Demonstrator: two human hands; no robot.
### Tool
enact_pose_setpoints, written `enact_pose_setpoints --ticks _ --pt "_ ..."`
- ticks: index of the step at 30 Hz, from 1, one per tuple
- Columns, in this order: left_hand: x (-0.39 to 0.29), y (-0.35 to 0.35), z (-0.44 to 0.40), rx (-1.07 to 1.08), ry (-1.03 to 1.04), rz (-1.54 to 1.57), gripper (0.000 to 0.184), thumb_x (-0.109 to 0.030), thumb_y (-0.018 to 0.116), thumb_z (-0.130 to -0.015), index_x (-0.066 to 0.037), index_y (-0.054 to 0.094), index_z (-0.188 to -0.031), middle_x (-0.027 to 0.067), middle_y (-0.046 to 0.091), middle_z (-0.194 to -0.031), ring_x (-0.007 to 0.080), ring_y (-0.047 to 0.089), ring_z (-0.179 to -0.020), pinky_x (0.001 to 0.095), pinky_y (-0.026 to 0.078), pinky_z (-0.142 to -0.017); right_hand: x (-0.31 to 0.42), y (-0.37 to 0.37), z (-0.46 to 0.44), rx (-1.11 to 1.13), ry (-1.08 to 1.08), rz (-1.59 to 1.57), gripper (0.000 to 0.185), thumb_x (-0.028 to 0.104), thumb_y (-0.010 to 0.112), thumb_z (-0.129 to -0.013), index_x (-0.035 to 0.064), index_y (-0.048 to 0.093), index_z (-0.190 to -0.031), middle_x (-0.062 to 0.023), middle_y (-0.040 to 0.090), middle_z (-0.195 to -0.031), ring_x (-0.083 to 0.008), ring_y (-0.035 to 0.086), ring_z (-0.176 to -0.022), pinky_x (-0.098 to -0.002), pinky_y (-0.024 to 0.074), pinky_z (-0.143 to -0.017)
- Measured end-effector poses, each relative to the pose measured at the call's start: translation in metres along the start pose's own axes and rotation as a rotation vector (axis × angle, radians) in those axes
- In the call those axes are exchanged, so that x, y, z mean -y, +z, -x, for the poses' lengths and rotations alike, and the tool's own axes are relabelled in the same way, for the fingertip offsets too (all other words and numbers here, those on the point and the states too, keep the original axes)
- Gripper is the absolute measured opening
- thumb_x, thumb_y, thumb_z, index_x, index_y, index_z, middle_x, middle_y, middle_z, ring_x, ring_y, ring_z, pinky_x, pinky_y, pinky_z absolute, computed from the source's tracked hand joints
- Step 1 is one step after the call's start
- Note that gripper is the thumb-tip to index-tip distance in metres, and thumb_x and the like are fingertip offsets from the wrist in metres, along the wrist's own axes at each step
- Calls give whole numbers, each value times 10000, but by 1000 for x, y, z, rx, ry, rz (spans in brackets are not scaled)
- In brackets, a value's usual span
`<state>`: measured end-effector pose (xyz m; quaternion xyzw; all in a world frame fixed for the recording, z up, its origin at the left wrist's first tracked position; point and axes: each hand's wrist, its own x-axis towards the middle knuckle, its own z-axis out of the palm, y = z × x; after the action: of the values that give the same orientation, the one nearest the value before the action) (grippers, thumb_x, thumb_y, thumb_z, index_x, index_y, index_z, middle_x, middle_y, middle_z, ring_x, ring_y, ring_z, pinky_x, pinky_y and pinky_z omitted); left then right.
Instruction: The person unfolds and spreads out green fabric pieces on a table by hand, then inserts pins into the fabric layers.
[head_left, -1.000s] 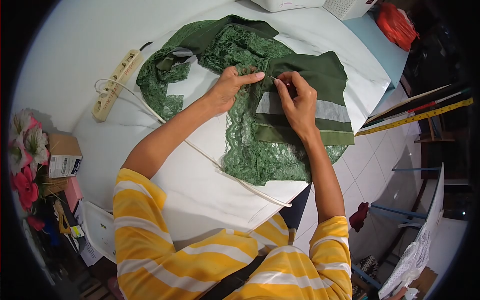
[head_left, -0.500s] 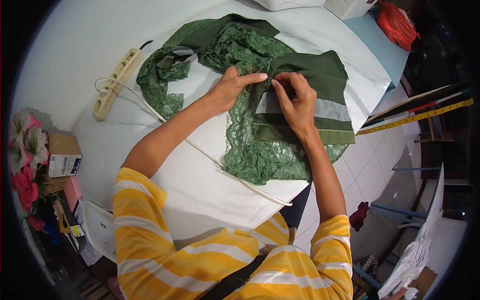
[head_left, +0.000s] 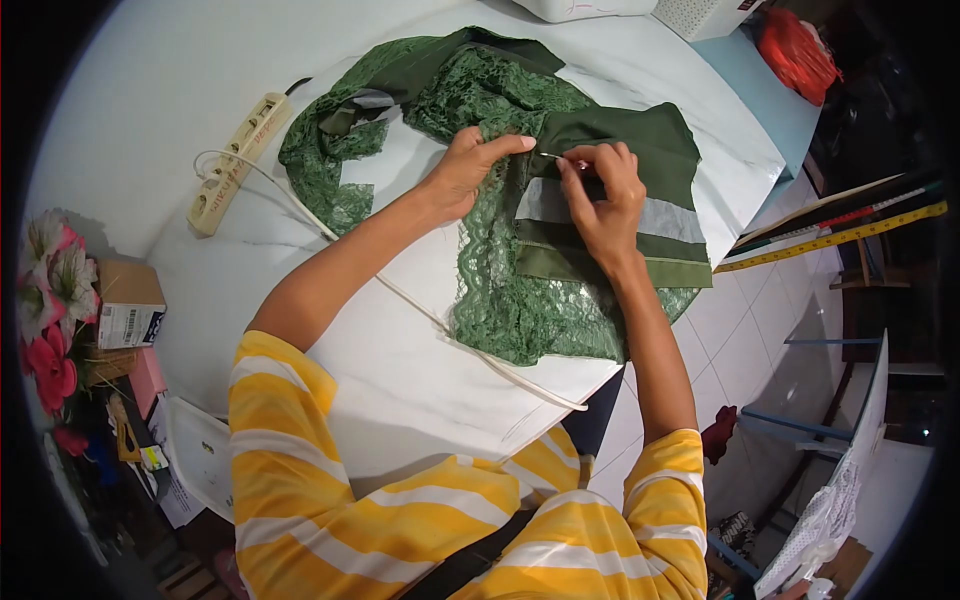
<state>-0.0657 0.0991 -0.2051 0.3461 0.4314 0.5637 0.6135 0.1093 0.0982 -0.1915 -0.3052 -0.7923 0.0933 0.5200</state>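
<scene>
A green garment (head_left: pixel 500 95) of lace and plain dark green cloth lies spread over the white table. My left hand (head_left: pixel 470 172) is closed on its lace part, the thumb stretched along the edge where lace meets plain cloth. Between the thumb and fingers of my right hand (head_left: pixel 608 195) is a small seam ripper (head_left: pixel 550 155), its thin metal tip pointing left towards my left thumb. Most of its handle is hidden by the fingers. Below the right hand, a grey-white strip (head_left: pixel 660 218) crosses the plain cloth.
A power strip (head_left: pixel 235 165) lies at the left, its white cable (head_left: pixel 400 295) running across the table to the front edge. A cardboard box (head_left: pixel 130 300) and artificial flowers (head_left: pixel 55 300) stand at far left. A yellow measuring tape (head_left: pixel 850 235) hangs at right, below a red plastic bag (head_left: pixel 797 55).
My right hand has drawn slightly right, away from the left thumb, so the metal tip shows more. My left hand keeps its hold on the lace.
</scene>
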Motion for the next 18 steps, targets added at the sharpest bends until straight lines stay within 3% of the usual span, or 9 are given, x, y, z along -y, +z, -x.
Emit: enact_pose_setpoints --ticks 3,18 --pt "-3 -1 0 63 -53 21 170 -134 743 -749 -53 596 -770 43 583 -809 111 560 -749 195 453 -682 -7 -1 2 -21 81 4 74 39 659 -762 58 619 -821 -14 570 -736 -170 444 -681 -290 359 -722" --pt "-7 -2 2 122 -29 18 69 -111 717 -747 -60 674 -729 15 647 -731 79 565 -656 178 458 -650 -3 0 3 -34 69 43 65 36 656 -760 64 610 -795 -18 566 -728 -171 443 -677 -293 353 -723"
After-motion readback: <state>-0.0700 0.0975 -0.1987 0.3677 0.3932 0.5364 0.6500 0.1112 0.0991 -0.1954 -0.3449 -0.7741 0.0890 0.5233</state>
